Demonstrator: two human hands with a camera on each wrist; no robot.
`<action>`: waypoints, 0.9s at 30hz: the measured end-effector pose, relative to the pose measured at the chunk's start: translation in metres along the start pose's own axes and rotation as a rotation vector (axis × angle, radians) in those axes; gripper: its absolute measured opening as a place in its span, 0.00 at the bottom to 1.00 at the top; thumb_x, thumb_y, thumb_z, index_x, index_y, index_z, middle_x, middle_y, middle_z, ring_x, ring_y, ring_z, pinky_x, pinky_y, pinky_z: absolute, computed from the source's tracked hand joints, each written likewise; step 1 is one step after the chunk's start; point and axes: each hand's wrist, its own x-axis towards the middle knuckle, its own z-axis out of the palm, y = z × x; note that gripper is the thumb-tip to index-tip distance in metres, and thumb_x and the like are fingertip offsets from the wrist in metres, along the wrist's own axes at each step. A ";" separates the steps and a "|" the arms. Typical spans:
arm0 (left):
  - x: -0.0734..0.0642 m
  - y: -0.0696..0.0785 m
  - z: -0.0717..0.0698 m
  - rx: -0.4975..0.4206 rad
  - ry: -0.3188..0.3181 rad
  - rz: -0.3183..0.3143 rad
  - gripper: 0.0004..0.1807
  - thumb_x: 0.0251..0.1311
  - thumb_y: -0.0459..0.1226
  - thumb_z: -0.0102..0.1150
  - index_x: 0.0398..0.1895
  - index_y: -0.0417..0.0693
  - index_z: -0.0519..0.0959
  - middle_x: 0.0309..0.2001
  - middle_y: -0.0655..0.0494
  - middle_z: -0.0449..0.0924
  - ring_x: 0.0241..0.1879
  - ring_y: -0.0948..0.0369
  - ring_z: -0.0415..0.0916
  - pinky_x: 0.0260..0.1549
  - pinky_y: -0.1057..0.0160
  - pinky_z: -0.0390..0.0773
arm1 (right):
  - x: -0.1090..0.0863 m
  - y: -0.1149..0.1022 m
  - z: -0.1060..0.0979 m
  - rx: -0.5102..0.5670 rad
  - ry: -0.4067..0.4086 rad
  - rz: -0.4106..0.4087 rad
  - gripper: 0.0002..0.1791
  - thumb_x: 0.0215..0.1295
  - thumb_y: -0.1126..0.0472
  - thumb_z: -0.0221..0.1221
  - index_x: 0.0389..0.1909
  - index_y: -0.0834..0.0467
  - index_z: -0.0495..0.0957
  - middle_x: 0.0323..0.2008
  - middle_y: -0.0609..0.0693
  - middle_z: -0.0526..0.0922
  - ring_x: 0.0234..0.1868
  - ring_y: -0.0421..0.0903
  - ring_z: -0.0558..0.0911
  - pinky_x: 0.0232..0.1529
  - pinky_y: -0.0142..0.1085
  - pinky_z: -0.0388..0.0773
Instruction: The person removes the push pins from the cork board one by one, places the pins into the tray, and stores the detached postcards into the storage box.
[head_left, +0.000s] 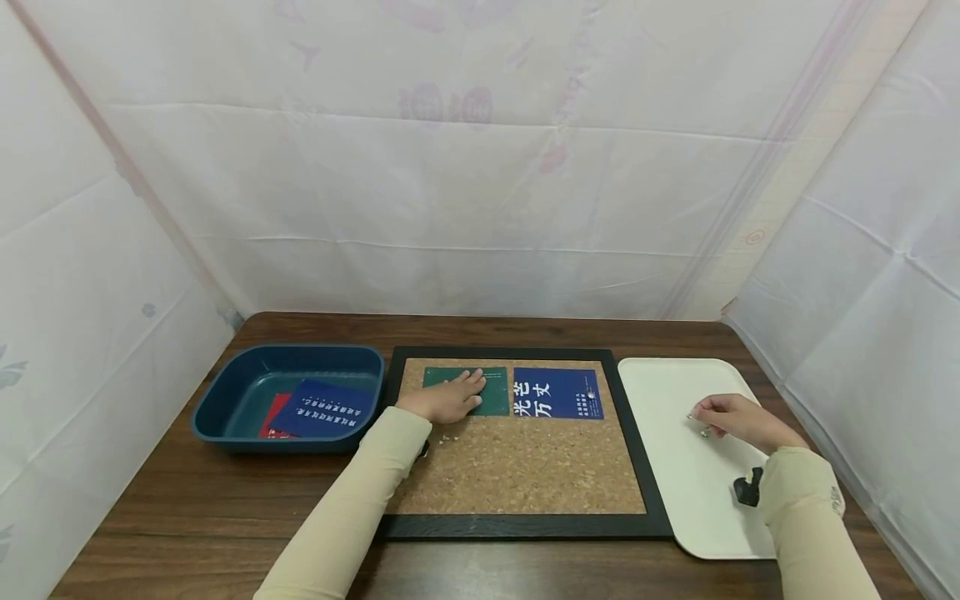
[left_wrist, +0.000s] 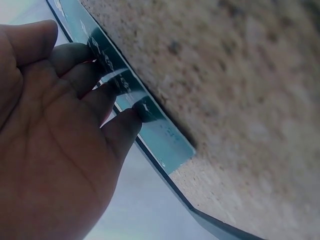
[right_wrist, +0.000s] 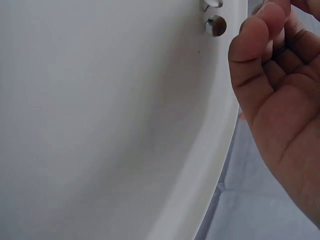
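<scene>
My left hand [head_left: 444, 400] lies with its fingers extended on a green card [head_left: 491, 398] at the upper left of the cork board [head_left: 517, 467]. In the left wrist view, the fingertips touch the printed green card [left_wrist: 167, 142]. Beside it on the board, a blue card [head_left: 558, 393] with white lettering has a small shiny tack near its right side. Over the white tray [head_left: 652, 392], my right hand [head_left: 738, 419] has thumb and forefinger together, pinching a small shiny thumbtack [head_left: 691, 416] that is mostly hidden. Silver thumbtacks [right_wrist: 215, 26] lie on the tray close to the fingertips.
Left of the board stands a dark blue bin [head_left: 225, 437] holding a blue card [head_left: 326, 408] and a red card [head_left: 274, 410]. A black frame [head_left: 517, 527] borders the cork. The brown table [head_left: 165, 517] is enclosed by white sheets [head_left: 480, 192].
</scene>
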 end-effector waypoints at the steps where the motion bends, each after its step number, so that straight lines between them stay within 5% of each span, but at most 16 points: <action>1: 0.000 0.000 0.000 0.001 0.002 0.000 0.29 0.77 0.45 0.31 0.77 0.46 0.46 0.78 0.50 0.36 0.77 0.52 0.33 0.74 0.47 0.44 | 0.000 0.001 0.000 0.001 -0.001 0.001 0.16 0.72 0.56 0.51 0.42 0.69 0.75 0.25 0.46 0.71 0.28 0.38 0.71 0.33 0.31 0.70; 27: -0.001 -0.001 0.000 -0.018 0.008 0.010 0.29 0.77 0.43 0.32 0.76 0.44 0.46 0.78 0.49 0.36 0.77 0.51 0.33 0.74 0.46 0.43 | -0.005 0.015 0.004 -0.019 0.020 0.070 0.14 0.72 0.58 0.51 0.41 0.66 0.75 0.26 0.45 0.69 0.28 0.38 0.69 0.30 0.30 0.68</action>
